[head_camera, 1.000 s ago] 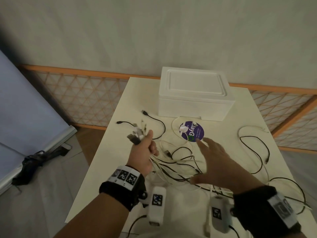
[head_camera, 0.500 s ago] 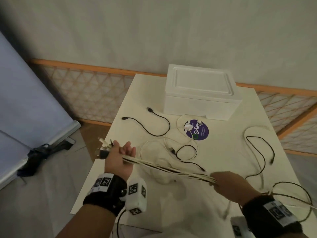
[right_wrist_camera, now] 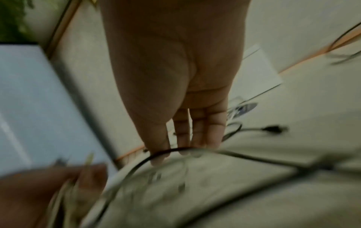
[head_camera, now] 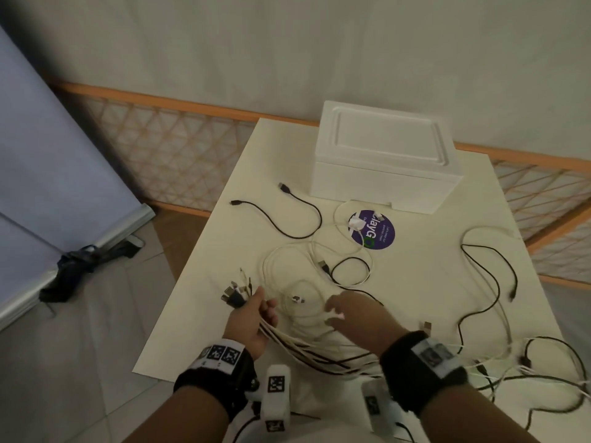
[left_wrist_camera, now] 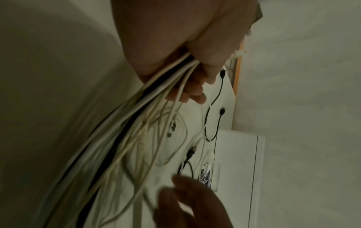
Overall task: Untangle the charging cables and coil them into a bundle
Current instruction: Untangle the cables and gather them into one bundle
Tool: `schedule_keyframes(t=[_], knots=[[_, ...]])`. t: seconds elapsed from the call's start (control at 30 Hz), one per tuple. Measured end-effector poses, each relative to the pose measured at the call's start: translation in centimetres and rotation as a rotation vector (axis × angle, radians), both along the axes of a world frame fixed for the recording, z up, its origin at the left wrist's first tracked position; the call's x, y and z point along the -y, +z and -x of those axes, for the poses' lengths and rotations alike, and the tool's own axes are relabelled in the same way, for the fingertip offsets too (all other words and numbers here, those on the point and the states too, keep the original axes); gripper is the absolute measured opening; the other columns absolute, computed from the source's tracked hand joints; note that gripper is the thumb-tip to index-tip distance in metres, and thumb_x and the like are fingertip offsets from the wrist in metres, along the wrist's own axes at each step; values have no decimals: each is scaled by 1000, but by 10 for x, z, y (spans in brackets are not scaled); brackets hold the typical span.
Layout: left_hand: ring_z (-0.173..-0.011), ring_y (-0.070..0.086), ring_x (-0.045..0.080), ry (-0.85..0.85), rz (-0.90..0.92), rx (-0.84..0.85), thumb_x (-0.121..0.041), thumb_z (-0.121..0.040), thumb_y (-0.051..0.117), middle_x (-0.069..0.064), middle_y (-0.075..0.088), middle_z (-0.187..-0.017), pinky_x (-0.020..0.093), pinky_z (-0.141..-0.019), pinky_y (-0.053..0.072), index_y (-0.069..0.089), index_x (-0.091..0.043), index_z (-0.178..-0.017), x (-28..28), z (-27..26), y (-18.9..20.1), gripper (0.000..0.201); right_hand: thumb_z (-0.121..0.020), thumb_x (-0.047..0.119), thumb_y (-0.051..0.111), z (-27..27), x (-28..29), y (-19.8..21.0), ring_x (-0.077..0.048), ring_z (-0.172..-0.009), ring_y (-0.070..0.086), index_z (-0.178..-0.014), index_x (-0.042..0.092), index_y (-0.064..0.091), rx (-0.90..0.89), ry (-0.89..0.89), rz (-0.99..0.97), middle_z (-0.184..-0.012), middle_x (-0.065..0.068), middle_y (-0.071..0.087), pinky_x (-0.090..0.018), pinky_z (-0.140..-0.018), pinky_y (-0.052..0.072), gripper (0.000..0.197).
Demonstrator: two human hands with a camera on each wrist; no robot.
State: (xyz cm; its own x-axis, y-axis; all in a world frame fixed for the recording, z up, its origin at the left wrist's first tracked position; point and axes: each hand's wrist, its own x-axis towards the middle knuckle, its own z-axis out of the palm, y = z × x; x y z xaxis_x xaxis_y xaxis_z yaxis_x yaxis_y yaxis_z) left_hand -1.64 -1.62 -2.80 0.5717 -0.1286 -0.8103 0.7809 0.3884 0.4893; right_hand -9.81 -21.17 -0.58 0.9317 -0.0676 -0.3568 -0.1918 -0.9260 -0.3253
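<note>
While the left hand [head_camera: 252, 318] grips the gathered cables [head_camera: 307, 350] just behind their plugs near the tabletop's [head_camera: 415, 270] left edge, keeping ends aligned for coiling, the right hand [head_camera: 358, 318], fingers now straight, has released the strands it pinched earlier and moved inward.

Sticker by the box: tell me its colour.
Purple, with white lettering; the sticker shows best in the head view.
</note>
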Motion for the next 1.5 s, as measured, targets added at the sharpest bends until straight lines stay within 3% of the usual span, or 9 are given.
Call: schedule_keyframes(t=[0.13,0.3,0.47,0.63,0.8,0.93,1.0,1.2,1.5], knots=[[-43,43,8,-132,-83,90,-22,-94,59,7,70,-83,24,-45,42,62,-8,-78,5,1,4,22,-89,31,55,-7,-19,-22,-29,-100,55,-112,20,52,-138,156,65,-111,-7,48,-36,-83,46,26],[-43,39,9,-348,-67,265,-10,-94,55,7,70,-102,25,-46,39,70,-5,-95,10,5,13,16,-97,26,44,-11,-15,-13,-27,-94,55,-106,14,53,66,208,96,-106,-7,50,-37,-75,43,18],[-42,34,9,-503,73,355,-4,-85,64,11,62,-88,22,-44,31,69,-2,-101,23,2,37,17,-98,25,46,-35,-15,41,-18,-91,55,-100,13,60,349,71,-104,-96,-2,56,-27,-79,40,19],[-43,33,11,-614,63,464,2,-81,67,5,45,-65,24,-45,29,52,-15,-67,30,-4,44,27,-90,26,62,-40,-15,74,-4,-66,56,-102,23,58,485,-292,-539,-75,6,63,-17,-62,45,14],[-38,26,8,-514,179,475,-18,-88,62,0,41,-53,22,-42,24,51,-15,-66,35,-11,61,25,-83,10,48,-38,-16,54,-8,-89,59,-110,19,57,174,-74,-597,-95,13,62,-28,-83,48,30],[-36,28,7,-303,241,447,-34,-85,59,0,46,-55,22,-41,24,46,-18,-69,24,-31,62,27,-92,29,58,-35,-12,51,-4,-73,51,-96,17,66,257,-36,-374,-80,12,57,-22,-70,39,15],[-36,29,8,-136,223,377,-35,-92,54,-1,45,-54,20,-39,26,44,-19,-66,13,-44,55,33,-90,29,61,-32,4,58,-1,-62,48,-83,14,66,359,-161,-368,-68,11,55,-18,-64,36,18],[-34,27,7,78,168,288,-40,-95,50,-6,35,-46,16,-36,26,36,-21,-62,-17,-61,27,41,-80,18,71,-22,43,101,-21,-61,42,-61,12,61,653,-707,-1296,-57,-5,49,-26,-65,49,21],[-30,27,6,197,42,202,-40,-98,48,-8,32,-39,14,-36,24,33,-22,-63,-29,-71,13,42,-97,21,47,-10,70,111,-15,-49,44,-60,15,44,869,-961,-1337,-51,0,38,-31,-64,45,37]])
